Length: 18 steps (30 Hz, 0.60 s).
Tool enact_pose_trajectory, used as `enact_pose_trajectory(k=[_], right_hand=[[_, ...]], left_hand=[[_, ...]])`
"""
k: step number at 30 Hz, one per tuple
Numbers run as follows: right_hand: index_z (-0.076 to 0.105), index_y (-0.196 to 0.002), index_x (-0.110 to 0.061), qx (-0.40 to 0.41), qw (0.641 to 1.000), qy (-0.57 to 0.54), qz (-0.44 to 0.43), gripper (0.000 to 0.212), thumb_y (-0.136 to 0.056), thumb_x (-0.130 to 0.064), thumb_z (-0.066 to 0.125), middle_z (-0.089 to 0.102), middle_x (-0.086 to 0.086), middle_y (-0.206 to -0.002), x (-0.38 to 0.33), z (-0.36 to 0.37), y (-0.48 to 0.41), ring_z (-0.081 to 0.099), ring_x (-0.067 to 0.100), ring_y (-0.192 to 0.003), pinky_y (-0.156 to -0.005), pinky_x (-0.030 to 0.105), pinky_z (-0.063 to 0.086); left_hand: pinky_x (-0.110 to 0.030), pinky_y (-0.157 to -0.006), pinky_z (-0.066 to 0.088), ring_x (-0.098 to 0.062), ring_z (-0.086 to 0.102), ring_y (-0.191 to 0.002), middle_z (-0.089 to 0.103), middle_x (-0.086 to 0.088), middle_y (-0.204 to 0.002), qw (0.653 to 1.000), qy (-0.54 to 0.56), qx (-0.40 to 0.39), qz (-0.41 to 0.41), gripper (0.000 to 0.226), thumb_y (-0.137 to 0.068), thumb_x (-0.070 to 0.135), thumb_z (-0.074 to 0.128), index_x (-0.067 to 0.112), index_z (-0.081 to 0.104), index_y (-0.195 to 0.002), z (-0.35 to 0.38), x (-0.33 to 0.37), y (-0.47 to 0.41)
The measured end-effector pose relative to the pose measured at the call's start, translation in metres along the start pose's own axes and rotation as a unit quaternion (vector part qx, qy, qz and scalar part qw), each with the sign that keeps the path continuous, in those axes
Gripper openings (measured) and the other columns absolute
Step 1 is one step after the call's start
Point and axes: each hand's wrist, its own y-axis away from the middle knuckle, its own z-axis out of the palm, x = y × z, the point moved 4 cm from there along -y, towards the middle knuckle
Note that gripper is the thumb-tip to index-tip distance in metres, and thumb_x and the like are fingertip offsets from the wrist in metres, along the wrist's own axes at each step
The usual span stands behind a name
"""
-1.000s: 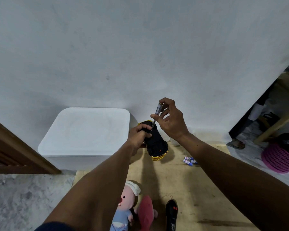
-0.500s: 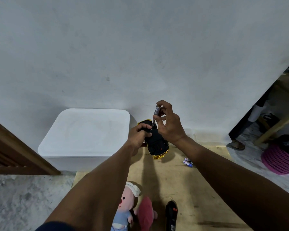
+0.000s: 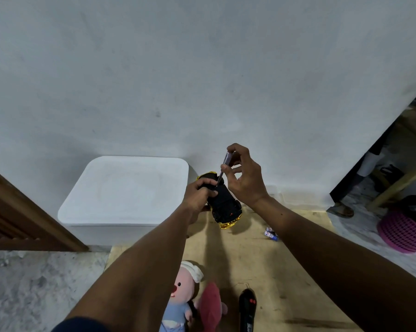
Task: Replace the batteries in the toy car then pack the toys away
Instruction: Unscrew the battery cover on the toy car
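Your left hand (image 3: 197,192) grips the upturned toy car (image 3: 223,202). Your right hand (image 3: 244,178) pinches the screwdriver (image 3: 222,167), tip on its underside.

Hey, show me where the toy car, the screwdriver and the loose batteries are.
toy car (image 3: 223,203): head view, on its black underside.
screwdriver (image 3: 226,159): head view, on the clear handle.
batteries (image 3: 271,234): head view, middle of the small cluster.
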Motion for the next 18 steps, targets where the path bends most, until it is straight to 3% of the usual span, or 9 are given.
enact_pose_trajectory(k=[4,9,15,18], right_hand=[[0.045,-0.123,-0.027,-0.010,1.000,-0.006,0.007,0.048,-0.086,-0.004,0.067,0.062,-0.006,-0.092,0.000,-0.001,0.002,0.066,0.015,-0.085,-0.069,0.040,0.058],[0.044,-0.117,-0.027,-0.005,1.000,-0.007,0.019,0.047,-0.085,-0.009,0.073,0.066,-0.003,-0.090,0.004,-0.004,-0.002,0.065,0.017,-0.080,-0.072,0.041,0.054],[0.042,-0.123,-0.026,-0.018,1.000,-0.019,0.012,0.050,-0.087,0.001,0.063,0.067,-0.003,-0.113,-0.004,-0.002,-0.004,0.068,0.012,-0.085,-0.080,0.031,0.056],[0.050,-0.121,-0.018,0.001,1.000,-0.016,-0.018,0.047,-0.083,-0.002,0.072,0.058,-0.001,-0.112,-0.005,-0.005,-0.004,0.064,0.015,-0.081,-0.074,0.033,0.059]], left_hand=[[-0.045,-0.080,0.055,-0.027,0.058,-0.092,0.064,-0.006,-0.104,1.000,-0.001,-0.003,-0.001,0.031,-0.082,-0.010,0.055,0.018,0.066,-0.091,0.001,-0.001,0.002],[-0.048,-0.085,0.057,-0.027,0.060,-0.095,0.066,-0.006,-0.106,1.000,0.000,-0.006,-0.004,0.032,-0.083,-0.009,0.055,0.018,0.068,-0.095,0.001,0.000,0.003],[-0.035,-0.066,0.056,-0.024,0.062,-0.090,0.066,-0.008,-0.102,1.000,-0.009,-0.013,-0.007,0.033,-0.082,-0.008,0.058,0.019,0.070,-0.096,0.009,0.002,0.003],[-0.039,-0.070,0.057,-0.026,0.062,-0.091,0.066,-0.008,-0.103,1.000,-0.004,-0.014,-0.008,0.033,-0.081,-0.009,0.058,0.019,0.070,-0.094,0.009,0.001,0.002]])
